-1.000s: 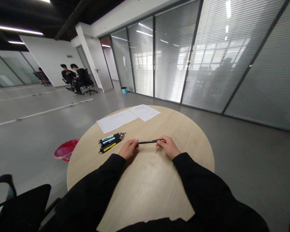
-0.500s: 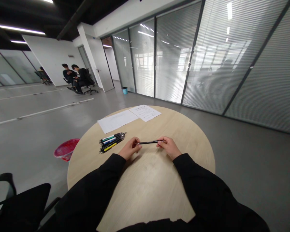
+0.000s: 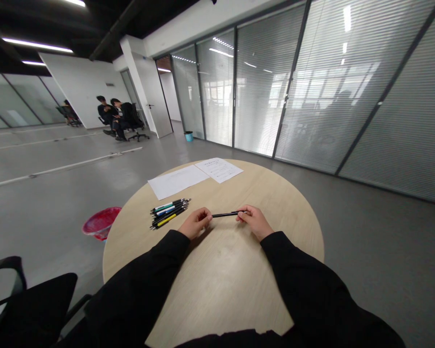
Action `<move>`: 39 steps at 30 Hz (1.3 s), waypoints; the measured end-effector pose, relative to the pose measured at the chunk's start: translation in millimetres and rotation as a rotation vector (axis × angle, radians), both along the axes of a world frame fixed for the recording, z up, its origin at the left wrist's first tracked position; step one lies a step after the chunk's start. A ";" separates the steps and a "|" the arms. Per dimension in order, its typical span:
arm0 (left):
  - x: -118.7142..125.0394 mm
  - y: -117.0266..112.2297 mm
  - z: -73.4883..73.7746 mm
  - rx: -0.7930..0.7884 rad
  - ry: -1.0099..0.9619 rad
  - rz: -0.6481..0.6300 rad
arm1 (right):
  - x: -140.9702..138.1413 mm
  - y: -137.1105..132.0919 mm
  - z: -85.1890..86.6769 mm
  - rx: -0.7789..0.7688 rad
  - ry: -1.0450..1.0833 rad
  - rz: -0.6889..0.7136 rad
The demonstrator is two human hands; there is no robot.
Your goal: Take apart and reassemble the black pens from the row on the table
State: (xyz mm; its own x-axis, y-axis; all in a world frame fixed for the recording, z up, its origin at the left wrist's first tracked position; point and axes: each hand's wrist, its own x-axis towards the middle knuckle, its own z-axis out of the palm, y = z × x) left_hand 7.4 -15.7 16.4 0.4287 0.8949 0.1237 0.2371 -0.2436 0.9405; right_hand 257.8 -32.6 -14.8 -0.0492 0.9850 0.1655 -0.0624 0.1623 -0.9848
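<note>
Moved a little further along the black pen [image 3: 224, 214] than a second ago: left hand [image 3: 195, 223], fingertips now covering more of the pen's left end, less of the barrel showing between the two hands. Left grip curled, thumb and fingers pinching that left end. Right hand [image 3: 253, 221] at the pen's other end, right grip likewise pressed onto it between thumb and fingertips. Held level and crosswise, just over the round light-wood desk [image 3: 217, 270]; whether touching the top, cannot tell. Nearer than the pen, resting on the desk: both forearms in black sleeves [image 3: 297, 285]. Left of the pen and slightly beyond it, flat on the desk: bundle of pens [image 3: 168, 213], side by side, mostly dark barrels with yellow, blue and green among them, near the left hand but apart from it. Beyond the pen, at the far rim: plain sheet [image 3: 177, 180] to the left, printed sheet [image 3: 219, 169] to the right, just beside each other. Well left of the pen, down on the grey floor: red basin [image 3: 100, 222], partly hidden by the desk's rim. Nearer and further left: black chair [image 3: 29, 299]. Far beyond the pen, leftwards: seated people [image 3: 116, 116] on office chairs by a white wall, and a teal bin [image 3: 189, 137] at the foot of the glass partitions [image 3: 311, 87], blinds closed.
</note>
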 end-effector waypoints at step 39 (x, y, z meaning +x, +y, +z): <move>0.7 -2.8 7.4 0.051 0.050 0.107 | -1.0 2.0 -1.0 -0.047 -0.039 0.046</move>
